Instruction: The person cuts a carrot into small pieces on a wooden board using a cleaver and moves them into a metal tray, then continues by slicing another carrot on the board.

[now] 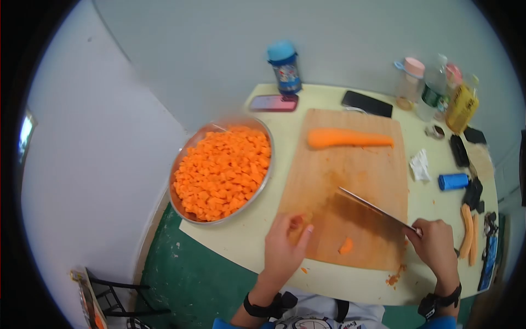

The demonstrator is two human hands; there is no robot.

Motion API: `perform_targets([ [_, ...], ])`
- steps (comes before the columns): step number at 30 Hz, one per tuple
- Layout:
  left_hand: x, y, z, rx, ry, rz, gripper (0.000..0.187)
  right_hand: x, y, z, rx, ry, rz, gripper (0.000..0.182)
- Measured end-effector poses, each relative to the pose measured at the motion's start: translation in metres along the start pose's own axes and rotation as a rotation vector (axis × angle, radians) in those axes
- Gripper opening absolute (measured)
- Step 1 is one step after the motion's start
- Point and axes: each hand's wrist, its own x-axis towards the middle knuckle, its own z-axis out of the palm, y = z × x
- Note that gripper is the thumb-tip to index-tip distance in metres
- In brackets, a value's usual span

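My right hand (436, 247) grips the handle of a knife (372, 206), its blade held edge-on above the wooden cutting board (356, 170). My left hand (284, 247) rests at the board's near left corner, fingers curled around small carrot pieces. A single carrot chunk (346, 246) lies on the board between my hands. One whole peeled carrot (348, 138) lies across the far end of the board. A metal bowl (181, 208), left of the board, is heaped with diced carrot (222, 171).
Two phones (274, 102) (367, 103) and a blue-capped bottle (285, 67) sit at the table's far edge. Bottles and jars (438, 93) cluster at the far right. A blue cylinder (453, 181), carrot strips (468, 238) and dark items lie right of the board.
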Motion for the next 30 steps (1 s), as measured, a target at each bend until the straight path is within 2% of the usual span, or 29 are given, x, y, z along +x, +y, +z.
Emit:
perform_targets([
  [3,0.0,-0.012,-0.007,0.033,-0.077,0.107,0.013,0.003,0.0,-0.001,-0.019,0.016,-0.054,0.027],
  [5,0.0,-0.009,-0.014,0.061,-0.099,0.063,0.017,0.002,0.001,-0.007,-0.028,0.017,-0.102,0.026],
  [9,-0.004,0.008,-0.018,-0.17,0.014,-0.021,0.033,-0.008,-0.007,-0.02,0.054,-0.04,-0.051,0.026],
  [12,-0.006,0.009,-0.013,-0.296,0.096,0.029,0.046,-0.016,-0.011,-0.026,0.143,-0.12,-0.102,0.021],
  [14,-0.005,0.009,-0.01,-0.345,0.125,0.073,0.053,-0.022,-0.013,-0.025,0.137,-0.168,-0.255,0.015],
  [16,-0.007,0.01,-0.004,-0.405,-0.053,0.146,0.06,-0.024,-0.013,-0.02,0.132,-0.205,-0.274,0.013],
  [17,-0.008,0.01,-0.001,-0.436,-0.09,0.12,0.061,-0.024,-0.014,-0.018,0.125,-0.205,-0.286,0.013],
  [18,-0.008,0.011,0.0,-0.434,-0.09,0.118,0.061,-0.024,-0.014,-0.017,0.116,-0.204,-0.299,0.014],
  [20,-0.008,0.012,0.002,-0.522,-0.228,0.07,0.061,-0.024,-0.014,-0.015,0.115,-0.214,-0.296,0.014],
  [24,-0.009,0.013,0.003,-0.529,-0.264,0.022,0.051,-0.024,-0.014,-0.013,0.094,-0.233,-0.278,0.014],
  [30,-0.009,0.006,0.006,-0.552,-0.249,0.024,0.047,-0.024,-0.014,-0.01,0.088,-0.232,-0.272,0.016],
])
